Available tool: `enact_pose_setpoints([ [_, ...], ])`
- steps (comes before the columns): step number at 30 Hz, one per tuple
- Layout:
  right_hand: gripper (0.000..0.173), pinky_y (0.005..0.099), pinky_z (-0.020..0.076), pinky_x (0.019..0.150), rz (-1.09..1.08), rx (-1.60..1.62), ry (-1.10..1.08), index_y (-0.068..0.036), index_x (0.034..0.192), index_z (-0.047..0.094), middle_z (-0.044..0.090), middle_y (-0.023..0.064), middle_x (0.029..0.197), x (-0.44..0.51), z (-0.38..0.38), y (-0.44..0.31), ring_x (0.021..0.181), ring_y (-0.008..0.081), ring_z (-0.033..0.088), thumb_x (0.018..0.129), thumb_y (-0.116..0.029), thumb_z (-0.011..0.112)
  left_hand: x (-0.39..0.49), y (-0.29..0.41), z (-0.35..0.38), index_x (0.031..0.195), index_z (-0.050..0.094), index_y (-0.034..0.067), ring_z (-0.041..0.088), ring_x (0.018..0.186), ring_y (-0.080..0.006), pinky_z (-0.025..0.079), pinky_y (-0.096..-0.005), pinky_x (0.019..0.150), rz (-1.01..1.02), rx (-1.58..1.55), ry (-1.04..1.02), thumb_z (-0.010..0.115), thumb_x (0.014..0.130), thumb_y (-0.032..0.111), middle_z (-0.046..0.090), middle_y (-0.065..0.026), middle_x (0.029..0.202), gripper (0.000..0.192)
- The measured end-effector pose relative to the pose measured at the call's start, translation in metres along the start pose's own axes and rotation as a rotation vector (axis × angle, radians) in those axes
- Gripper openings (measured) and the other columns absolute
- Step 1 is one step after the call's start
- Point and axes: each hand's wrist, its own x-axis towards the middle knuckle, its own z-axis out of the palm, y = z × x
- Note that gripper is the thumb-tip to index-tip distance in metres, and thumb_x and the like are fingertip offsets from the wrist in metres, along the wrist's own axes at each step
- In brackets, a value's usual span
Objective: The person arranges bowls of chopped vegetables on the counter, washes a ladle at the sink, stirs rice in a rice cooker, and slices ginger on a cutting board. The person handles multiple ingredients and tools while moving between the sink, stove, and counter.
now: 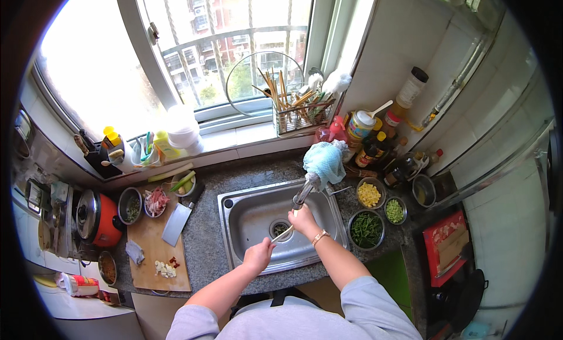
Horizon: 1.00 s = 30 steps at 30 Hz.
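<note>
Over the steel sink (341,228) my two hands hold a thin pale stalk (283,235), perhaps a scallion, between them. My left hand (258,254) grips its lower end above the near side of the basin. At the upper end, just under the spout of the faucet (301,194), is my right hand (303,220). My fingers hide both ends of the stalk. Below it lies the drain (280,229) with green scraps in it. A blue cloth (324,162) is draped over the faucet's top. Whether water runs cannot be made out.
Left of the sink, a cleaver (177,223) lies on a wooden cutting board (145,269) with sliced garlic (165,269) and a bowl of sliced meat (156,202). Bowls of chopped greens (366,230), yellow pieces (369,195) and diced green vegetable (394,211) stand at right, near bottles (371,150).
</note>
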Motion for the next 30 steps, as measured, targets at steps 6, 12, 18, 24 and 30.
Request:
enact_pose_setpoints([
  [6,0.046,0.0404,0.0486,0.060,0.590,0.494,-0.123,0.000,0.079,0.063,0.062,0.0139,0.064,0.030,-0.031,0.033,0.061,0.0280,0.062,0.097,-0.038,0.046,0.005,-0.002,0.000,0.100,0.053,0.008,0.062,0.079,-0.0429,0.048,-0.0494,0.068,-0.090,-0.201,-0.103,0.052,0.096,0.035,0.065,-0.0208,0.081,0.027],
  [12,0.031,0.0515,0.0490,0.076,0.285,-0.192,0.251,0.001,0.115,0.056,0.065,0.0284,0.096,0.039,-0.096,0.047,0.092,0.0445,0.062,0.096,-0.017,0.039,0.013,-0.007,0.020,0.098,0.057,0.004,0.061,0.072,-0.0317,0.047,-0.0411,0.068,-0.235,-0.449,-0.072,0.054,0.097,0.033,0.062,-0.0166,0.076,0.030],
  [18,0.030,0.0496,0.0506,0.078,0.375,-0.376,0.218,0.002,0.113,0.058,0.068,0.0226,0.096,0.026,-0.109,0.051,0.092,0.0403,0.064,0.097,-0.016,0.040,0.018,-0.015,0.037,0.094,0.058,0.003,0.058,0.068,-0.0243,0.046,-0.0377,0.064,-0.342,-0.498,-0.075,0.053,0.097,0.034,0.061,-0.0112,0.072,0.031],
  [24,0.021,0.0448,0.0467,0.088,-0.085,0.065,-0.026,-0.003,0.103,0.060,0.060,0.0222,0.098,-0.033,-0.003,0.004,0.098,0.0384,0.057,0.089,-0.017,0.052,0.024,-0.015,0.051,0.096,0.061,0.003,0.061,0.073,-0.0269,0.047,-0.0399,0.069,-0.401,-0.548,-0.109,0.054,0.095,0.034,0.063,-0.0137,0.076,0.031],
  [30,0.035,0.0446,0.0500,0.059,0.396,0.143,-0.153,-0.002,0.084,0.068,0.065,0.0180,0.068,-0.003,0.036,0.002,0.067,0.0380,0.065,0.094,-0.027,0.046,0.010,-0.016,0.053,0.099,0.061,0.002,0.061,0.079,-0.0344,0.047,-0.0418,0.074,-0.357,-0.489,-0.022,0.055,0.095,0.032,0.064,-0.0186,0.083,0.030],
])
